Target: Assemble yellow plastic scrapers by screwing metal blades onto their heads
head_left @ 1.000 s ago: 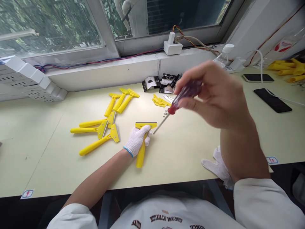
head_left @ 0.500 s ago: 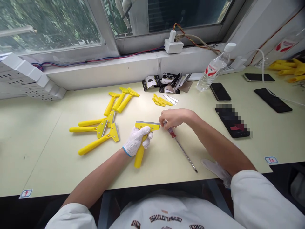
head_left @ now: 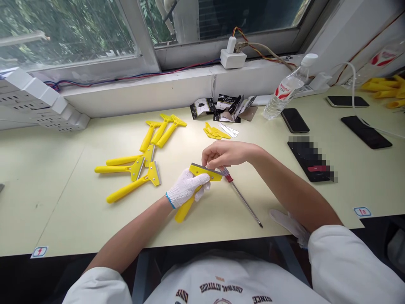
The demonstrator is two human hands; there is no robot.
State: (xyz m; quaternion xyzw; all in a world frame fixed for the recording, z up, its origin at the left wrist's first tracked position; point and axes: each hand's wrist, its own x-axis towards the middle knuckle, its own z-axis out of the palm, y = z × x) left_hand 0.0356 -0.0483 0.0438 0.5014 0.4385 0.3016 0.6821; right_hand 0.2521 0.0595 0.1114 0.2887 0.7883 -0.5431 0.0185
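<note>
My left hand (head_left: 186, 187), in a white knitted glove, is closed round the neck of a yellow scraper (head_left: 184, 211). The scraper's head points away from me, a metal blade along its far edge. My bare right hand (head_left: 225, 153) is just beyond the head, fingers bent and pinched close to the blade side. Whatever lies between those fingertips is too small or hidden to make out. Below the right hand a screwdriver (head_left: 245, 204) lies on the table, its clear and red handle partly covered by the hand and its tip towards me.
Several yellow scrapers (head_left: 128, 192) lie to the left. Farther back are loose yellow plates (head_left: 215, 131), white blade strips (head_left: 228, 129) and black packaging cards (head_left: 202, 108). To the right stand a water bottle (head_left: 284, 95) and phones (head_left: 295, 120). A white glove (head_left: 287, 223) lies near the front edge.
My right hand has moved left from the screwdriver handle to the scraper's head. The scraper has turned clockwise in my left hand, which has shifted slightly right.
</note>
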